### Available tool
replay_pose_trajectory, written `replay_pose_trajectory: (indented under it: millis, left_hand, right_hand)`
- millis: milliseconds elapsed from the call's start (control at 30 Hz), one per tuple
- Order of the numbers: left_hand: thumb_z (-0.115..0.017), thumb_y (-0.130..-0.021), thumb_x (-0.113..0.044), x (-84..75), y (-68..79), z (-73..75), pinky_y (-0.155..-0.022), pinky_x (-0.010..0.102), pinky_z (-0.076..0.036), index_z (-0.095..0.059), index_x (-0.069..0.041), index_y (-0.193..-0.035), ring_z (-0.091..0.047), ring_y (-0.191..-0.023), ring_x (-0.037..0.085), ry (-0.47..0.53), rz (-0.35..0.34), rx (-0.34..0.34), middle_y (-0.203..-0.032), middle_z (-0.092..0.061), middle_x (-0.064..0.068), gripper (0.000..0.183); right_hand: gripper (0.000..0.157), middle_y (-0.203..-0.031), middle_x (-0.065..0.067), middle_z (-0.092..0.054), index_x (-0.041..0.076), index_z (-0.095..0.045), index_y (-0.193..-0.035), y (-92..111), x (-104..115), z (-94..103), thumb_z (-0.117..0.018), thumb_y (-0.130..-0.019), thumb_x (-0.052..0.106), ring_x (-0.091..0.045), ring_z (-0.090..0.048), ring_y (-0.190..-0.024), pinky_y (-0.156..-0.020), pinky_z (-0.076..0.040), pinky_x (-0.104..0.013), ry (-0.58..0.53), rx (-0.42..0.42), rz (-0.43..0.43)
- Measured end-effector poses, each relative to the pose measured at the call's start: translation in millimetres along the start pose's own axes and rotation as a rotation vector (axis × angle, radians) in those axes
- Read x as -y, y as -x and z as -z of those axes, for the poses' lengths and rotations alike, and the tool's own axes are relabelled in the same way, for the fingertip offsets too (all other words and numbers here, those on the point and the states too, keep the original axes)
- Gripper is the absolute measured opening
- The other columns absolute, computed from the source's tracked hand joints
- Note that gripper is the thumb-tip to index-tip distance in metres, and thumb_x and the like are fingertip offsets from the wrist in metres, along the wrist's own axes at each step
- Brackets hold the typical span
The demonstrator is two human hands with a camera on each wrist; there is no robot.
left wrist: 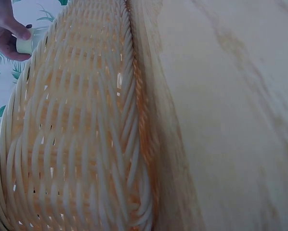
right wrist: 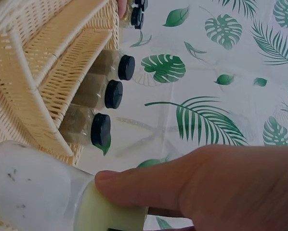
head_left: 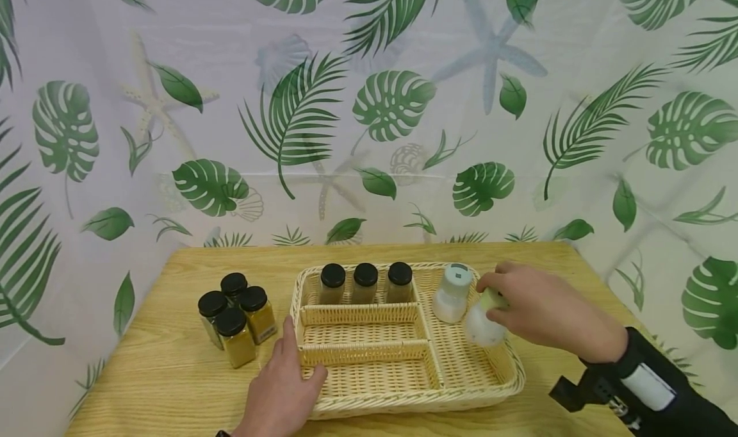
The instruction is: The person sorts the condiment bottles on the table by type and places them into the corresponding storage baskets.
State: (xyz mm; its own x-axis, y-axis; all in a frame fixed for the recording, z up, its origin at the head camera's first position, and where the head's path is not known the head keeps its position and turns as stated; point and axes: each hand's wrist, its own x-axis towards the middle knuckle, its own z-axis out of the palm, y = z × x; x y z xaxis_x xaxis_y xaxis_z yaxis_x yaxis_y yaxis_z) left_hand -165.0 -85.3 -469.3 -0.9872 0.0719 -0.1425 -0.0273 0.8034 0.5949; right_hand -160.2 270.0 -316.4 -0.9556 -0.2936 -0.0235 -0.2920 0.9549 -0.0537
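Nearest the camera, the left hand (head_left: 281,380) is laid along the left rim of a wicker basket (head_left: 415,400), its fingers extended and its thumb set apart from them at the near corner. At the far left of the wood-grained table (head_left: 155,373), four black-lidded jars (head_left: 238,350) are clustered, with yellowish contents seen in the front ones. To their right, the basket is divided into compartments: three are stacked along its left side, and one long one is run down its right. In the back left compartment, three clear jars (head_left: 364,291) with black lids are stood in a row. In the right compartment, a white-filled shaker (head_left: 451,304) with a pale lid is placed toward the back. Just beside it, a white-filled bottle (head_left: 483,329) is held tilted over the same compartment, its yellow-green cap pinched by the right hand (head_left: 536,309); whether its base is touching the wicker cannot be told. At the right, the forearm is covered by a black sleeve (head_left: 683,402).
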Motion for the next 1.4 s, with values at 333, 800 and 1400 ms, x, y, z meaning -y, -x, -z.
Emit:
replay_pose_trajectory:
  millis: [333, 800, 1400]
  left_hand:
    - [-0.061, -0.092, -0.046, 1.0, 1.4, -0.3, -0.069, 0.05, -0.053, -0.004, -0.006, -0.162, -0.068, -0.101, 0.036, 0.003, -0.009, -0.011, -0.148, -0.046, 0.024, 0.099]
    - [-0.061, -0.092, -0.045, -0.9, 1.6, -0.5, -0.076, 0.053, -0.054, -0.006, -0.006, -0.162, -0.066, -0.111, 0.038, 0.007, -0.004, -0.019, -0.149, -0.047, 0.024, 0.097]
    - [-0.06, -0.092, -0.045, 1.0, 0.1, -1.1, -0.073, 0.053, -0.054, -0.005, -0.005, -0.162, -0.066, -0.108, 0.038, -0.006, -0.014, -0.017, -0.148, -0.046, 0.024, 0.098]
  right_hand:
    - [0.031, -0.098, -0.001, -0.061, 0.014, -0.073, -0.112, -8.9, 11.6, -21.0, -0.081, -0.082, 0.02, -0.009, -0.05, -0.071, -0.057, -0.041, -0.026, -0.025, 0.031, 0.038]
    - [0.061, -0.126, -0.014, -0.065, 0.007, -0.057, -0.134, -13.7, 12.5, -38.8, -0.083, -0.079, 0.017, -0.015, -0.062, -0.089, -0.069, -0.051, -0.033, -0.104, 0.076, -0.014]
    - [0.053, -0.122, -0.01, -0.064, 0.007, -0.059, -0.13, -12.7, 0.1, -54.2, -0.08, -0.082, 0.014, -0.019, -0.058, -0.094, -0.072, -0.048, -0.035, -0.228, 0.079, -0.046]
